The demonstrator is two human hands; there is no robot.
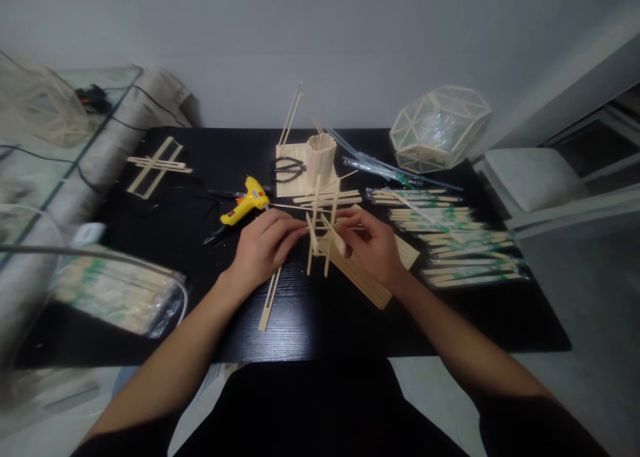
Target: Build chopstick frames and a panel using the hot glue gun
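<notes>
Both hands meet over the middle of a black table [310, 323]. My left hand [265, 245] pinches the left side of a small frame of wooden sticks [323, 233], fingers closed on a thin stick. My right hand [370, 243] grips the same frame from the right, fingers curled round its crossing sticks. Under the right hand lies a flat panel of glued sticks [363, 273]. Two loose sticks [269, 300] lie below the left wrist.
A yellow glue gun [246, 202] lies behind the left hand. Black scissors [287, 170] and a stick-built cup [321, 158] stand further back. Packs of chopsticks [450, 240] fill the right side, a bagged bundle [117, 295] the left. A geometric stick frame [440, 127] sits back right.
</notes>
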